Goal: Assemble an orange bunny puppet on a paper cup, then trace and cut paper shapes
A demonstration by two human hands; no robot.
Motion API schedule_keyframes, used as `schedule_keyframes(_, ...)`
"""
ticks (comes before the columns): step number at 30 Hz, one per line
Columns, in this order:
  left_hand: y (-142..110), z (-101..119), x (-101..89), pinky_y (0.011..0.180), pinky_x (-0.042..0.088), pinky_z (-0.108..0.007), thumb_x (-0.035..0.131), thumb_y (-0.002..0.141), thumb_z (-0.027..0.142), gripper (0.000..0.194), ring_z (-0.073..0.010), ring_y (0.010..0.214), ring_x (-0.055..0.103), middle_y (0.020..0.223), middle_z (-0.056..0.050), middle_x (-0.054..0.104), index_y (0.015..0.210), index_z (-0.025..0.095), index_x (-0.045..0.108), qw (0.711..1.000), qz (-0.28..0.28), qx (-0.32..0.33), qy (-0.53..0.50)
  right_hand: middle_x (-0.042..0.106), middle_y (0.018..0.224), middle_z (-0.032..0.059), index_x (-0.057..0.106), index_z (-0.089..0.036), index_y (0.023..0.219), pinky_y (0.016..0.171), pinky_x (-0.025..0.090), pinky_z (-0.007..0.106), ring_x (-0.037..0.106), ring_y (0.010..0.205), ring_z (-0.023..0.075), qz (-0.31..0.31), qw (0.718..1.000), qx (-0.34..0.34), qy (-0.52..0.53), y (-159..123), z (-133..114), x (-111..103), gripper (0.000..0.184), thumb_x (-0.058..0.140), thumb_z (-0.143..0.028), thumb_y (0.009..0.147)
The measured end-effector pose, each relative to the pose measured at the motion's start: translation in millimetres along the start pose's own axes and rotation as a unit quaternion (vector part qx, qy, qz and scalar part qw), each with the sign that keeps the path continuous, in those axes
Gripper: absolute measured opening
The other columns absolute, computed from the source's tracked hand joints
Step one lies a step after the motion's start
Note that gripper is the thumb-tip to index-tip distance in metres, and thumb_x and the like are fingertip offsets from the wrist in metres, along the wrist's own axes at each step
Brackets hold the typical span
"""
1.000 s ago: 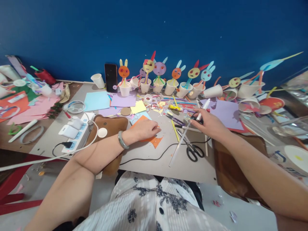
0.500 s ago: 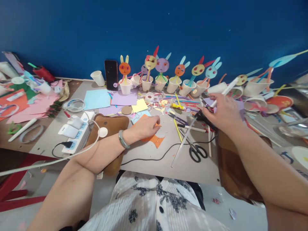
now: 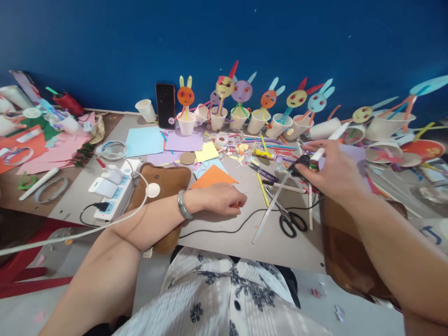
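My left hand (image 3: 226,198), with a jade bangle on the wrist, rests low over the table with curled fingers. A bit of orange paper (image 3: 238,205) shows at its fingertips; the rest is hidden. Just behind the wrist lies an orange paper sheet (image 3: 215,176). In my right hand (image 3: 336,172), a slim white stick (image 3: 331,141) is between thumb and fingers. The thumb is close to a black glue gun (image 3: 304,163), partly covered by the hand, and a clear glue stick (image 3: 269,210) slants toward me beside it. Black-handled scissors (image 3: 292,223) lie between my hands.
Paper cups (image 3: 186,123) with rabbit-faced figures line the blue wall. A phone (image 3: 165,106) stands there too. A power strip (image 3: 117,191) with cables sits left, and a black cord (image 3: 224,232) crosses the front. Paper scraps and pens litter the middle.
My left hand has come toward me and slightly right, uncovering the orange sheet behind it. My right hand stays by the glue gun. The whole view has shifted a little.
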State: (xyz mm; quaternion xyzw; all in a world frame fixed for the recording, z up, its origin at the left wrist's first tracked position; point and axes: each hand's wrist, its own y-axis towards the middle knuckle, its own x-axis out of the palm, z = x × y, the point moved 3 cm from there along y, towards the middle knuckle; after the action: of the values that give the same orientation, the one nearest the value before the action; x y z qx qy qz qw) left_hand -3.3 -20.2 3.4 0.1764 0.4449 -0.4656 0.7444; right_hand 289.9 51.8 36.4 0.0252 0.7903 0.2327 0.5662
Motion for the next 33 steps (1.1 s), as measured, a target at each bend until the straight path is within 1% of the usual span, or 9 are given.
schedule_keyframes(3,-0.4,6.1,2.9,0.069,0.04,-0.029,0.07,0.097,0.025,0.009,-0.0173,0.075,0.061,0.081,-0.003,0.075,0.099,0.018,0.073,0.999,-0.03,0.018,-0.009,0.076,0.124,0.0212,0.059,-0.021,0.126,0.097,0.055,0.051,0.072,0.11,0.0362,-0.072,0.997,-0.027,0.028,-7.9,-16.4,14.0,0.044,0.071,-0.034,0.086)
schedule_keyframes(6,-0.8,10.5,3.6,0.068,0.041,-0.028,0.072,0.096,0.026,0.011,-0.0162,0.072,0.061,0.081,-0.002,0.076,0.103,0.017,0.075,0.998,-0.04,0.025,-0.028,0.074,0.13,0.0216,0.062,-0.02,0.123,0.104,0.053,0.054,0.07,0.121,0.0386,-0.088,0.993,-0.063,0.053,-10.6,-34.1,24.2,0.04,0.068,-0.032,0.086)
schedule_keyframes(9,-0.2,11.4,3.9,0.066,0.04,-0.028,0.074,0.095,0.025,0.01,-0.0153,0.07,0.06,0.079,-0.002,0.076,0.099,0.017,0.076,0.999,-0.035,0.024,-0.03,0.075,0.124,0.0186,0.064,-0.021,0.121,0.102,0.055,0.052,0.071,0.118,0.0368,-0.101,0.984,-0.111,0.094,-5.4,-55.7,37.5,0.032,0.065,-0.034,0.091)
schedule_keyframes(12,1.3,10.2,6.4,0.065,0.039,-0.028,0.074,0.095,0.025,0.008,-0.0142,0.067,0.059,0.079,-0.002,0.076,0.098,0.017,0.076,0.999,-0.023,0.033,-0.033,0.077,0.117,0.0131,0.067,-0.023,0.115,0.097,0.057,0.047,0.072,0.111,0.0327,-0.141,0.955,-0.208,0.155,6.3,-91.4,63.1,0.024,0.064,-0.033,0.094)
schedule_keyframes(15,3.3,7.1,9.7,0.065,0.039,-0.028,0.073,0.096,0.025,0.01,-0.0131,0.065,0.058,0.08,-0.001,0.076,0.101,0.017,0.076,0.999,-0.005,0.035,-0.039,0.077,0.114,0.0118,0.068,-0.022,0.117,0.093,0.054,0.041,0.07,0.107,0.0297,-0.173,0.925,-0.285,0.183,25.6,-135.2,96.9,0.026,0.06,-0.019,0.092)
schedule_keyframes(21,5.5,2.8,8.3,0.064,0.04,-0.027,0.072,0.096,0.024,0.011,-0.0126,0.066,0.059,0.08,-0.001,0.076,0.102,0.017,0.077,0.998,0.016,0.036,-0.039,0.072,0.101,0.0097,0.069,-0.019,0.121,0.073,0.038,0.03,0.06,0.084,0.0223,-0.255,0.896,-0.351,0.089,61.7,-203.8,141.0,0.037,0.054,-0.007,0.09)
schedule_keyframes(25,5.6,1.9,5.3,0.063,0.039,-0.026,0.073,0.095,0.023,0.007,-0.0119,0.064,0.057,0.077,0.0,0.074,0.097,0.017,0.076,0.996,0.038,0.058,-0.048,0.069,0.098,0.0062,0.068,-0.021,0.128,0.067,0.031,0.029,0.054,0.078,0.0197,-0.312,0.868,-0.383,0.052,65.2,-221.1,143.1,0.042,0.056,-0.006,0.091)
schedule_keyframes(28,5.9,0.7,4.8,0.061,0.037,-0.027,0.073,0.094,0.022,0.006,-0.0116,0.061,0.054,0.074,0.001,0.073,0.09,0.018,0.075,0.994,0.057,0.077,-0.06,0.069,0.102,0.0062,0.066,-0.022,0.128,0.069,0.032,0.029,0.055,0.084,0.0208,-0.298,0.866,-0.397,0.059,66.1,-226.9,142.8,0.049,0.057,-0.001,0.085)
schedule_keyframes(33,7.4,-0.9,4.5,0.062,0.038,-0.028,0.071,0.093,0.021,0.007,-0.0117,0.061,0.055,0.076,0.001,0.073,0.086,0.019,0.072,0.992,0.065,0.082,-0.064,0.069,0.107,0.0062,0.063,-0.022,0.119,0.07,0.032,0.03,0.056,0.088,0.021,-0.265,0.865,-0.417,0.081,69.9,-236.5,152.2,0.042,0.056,-0.003,0.082)
